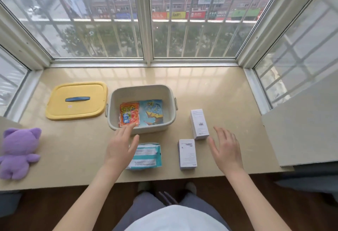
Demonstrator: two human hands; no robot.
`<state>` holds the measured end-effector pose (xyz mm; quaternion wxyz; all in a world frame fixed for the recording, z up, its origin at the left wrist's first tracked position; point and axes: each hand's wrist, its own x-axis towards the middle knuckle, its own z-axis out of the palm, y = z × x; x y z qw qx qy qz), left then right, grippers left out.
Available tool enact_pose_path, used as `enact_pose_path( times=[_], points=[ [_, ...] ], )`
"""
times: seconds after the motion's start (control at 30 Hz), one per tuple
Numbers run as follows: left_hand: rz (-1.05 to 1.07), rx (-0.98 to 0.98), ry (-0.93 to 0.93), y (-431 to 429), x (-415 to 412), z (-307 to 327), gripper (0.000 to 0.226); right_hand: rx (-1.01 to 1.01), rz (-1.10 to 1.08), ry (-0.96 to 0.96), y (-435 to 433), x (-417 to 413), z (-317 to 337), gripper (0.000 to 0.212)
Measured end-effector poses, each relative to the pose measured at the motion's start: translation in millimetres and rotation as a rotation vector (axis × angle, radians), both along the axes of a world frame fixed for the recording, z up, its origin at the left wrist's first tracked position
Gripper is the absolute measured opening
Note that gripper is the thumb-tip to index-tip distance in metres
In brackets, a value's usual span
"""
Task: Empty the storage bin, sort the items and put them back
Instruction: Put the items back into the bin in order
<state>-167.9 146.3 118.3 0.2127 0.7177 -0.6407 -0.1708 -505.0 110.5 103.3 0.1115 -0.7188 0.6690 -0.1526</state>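
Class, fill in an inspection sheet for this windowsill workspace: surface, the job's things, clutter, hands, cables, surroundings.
Surface: beige sill top, glossy with window reflections.
Job's things: open storage bin holding an orange packet and a blue packet; yellow lid lying to its left; teal pack and two white boxes outside on the sill.
Clutter: purple plush toy at the left edge.
Hands: left hand open, fingertips at the bin's near rim; right hand open, empty, beside the boxes.
Cables: nothing seen.
Surroundings: barred windows on three sides, street below.

open bin (140,91), 2 packets inside, 2 empty hands hovering
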Motion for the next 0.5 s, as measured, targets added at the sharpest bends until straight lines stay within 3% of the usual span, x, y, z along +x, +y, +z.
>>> enact_pose_path(
  times=[0.27, 0.5],
  points=[
    [0.122, 0.130, 0.140, -12, -118, -36, 0.047, 0.126, 0.149, -0.051, -37, -72, -32, 0.056],
    [0.141, 0.273, 0.220, -39, -167, -97, 0.055, 0.338, 0.176, -0.209, -74, -88, -100, 0.049]
  ],
)
